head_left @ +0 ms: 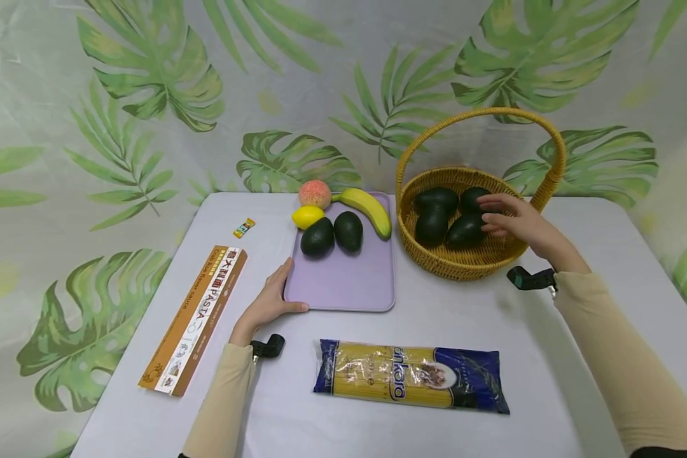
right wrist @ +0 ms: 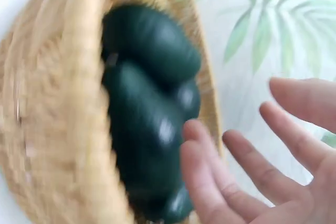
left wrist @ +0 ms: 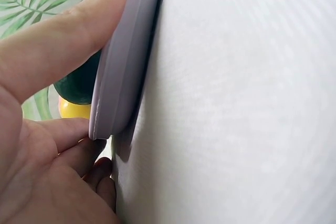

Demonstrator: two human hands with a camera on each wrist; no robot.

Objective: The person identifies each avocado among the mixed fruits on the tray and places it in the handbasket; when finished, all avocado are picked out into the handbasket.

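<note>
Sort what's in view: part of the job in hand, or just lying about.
Likely in the job:
left hand touching the tray
right hand over the basket
avocados
peach, lemon, banana on tray

Seemingly lying about:
pasta box
pasta bag
small packet

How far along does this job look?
If it's filling the round golden wicker basket: done, four dark-green oval avocados inside. In hand: the left hand holds the lilac rectangular tray; the empty right hand hovers over the basket. Remaining: at least two avocados on the tray.
</note>
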